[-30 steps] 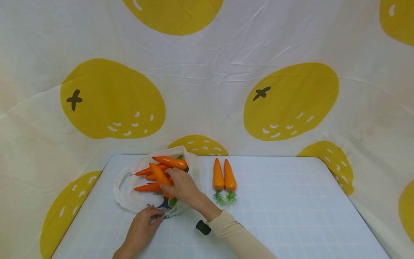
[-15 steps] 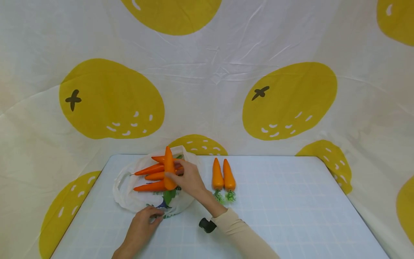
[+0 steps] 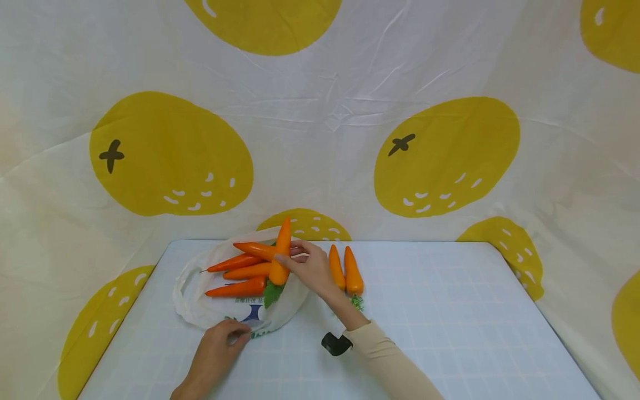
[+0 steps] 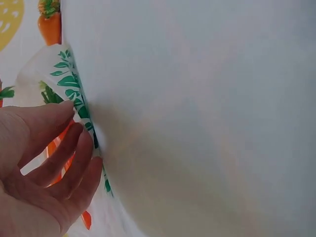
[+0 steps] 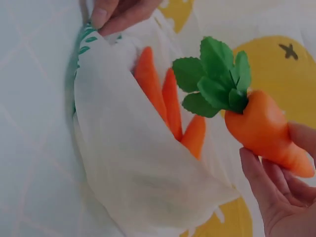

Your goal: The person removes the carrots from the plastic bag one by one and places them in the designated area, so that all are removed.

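My right hand (image 3: 312, 266) holds an orange toy carrot (image 3: 283, 250) between thumb and fingers, raised over a white plastic bag (image 3: 295, 300). In the right wrist view, broad green leaves (image 5: 217, 79) stick out from the thick end of this carrot (image 5: 261, 123). Several more carrots (image 3: 237, 288) lie in the bag's mouth, pointing left. At the bag's near edge, my left hand (image 3: 215, 347) pinches the rim with its green leaf print (image 4: 79, 101) between thumb and fingertips.
Two carrots (image 3: 353, 272) with feathery green tops lie side by side on the pale checked table (image 3: 450, 322), right of the bag and partly behind my right hand. A cloth with yellow fruit prints (image 3: 320, 155) hangs behind the table.
My right hand has lifted the carrot out from among the others and carried it to the right, turning it more upright. The left hand stays at the bag's rim.
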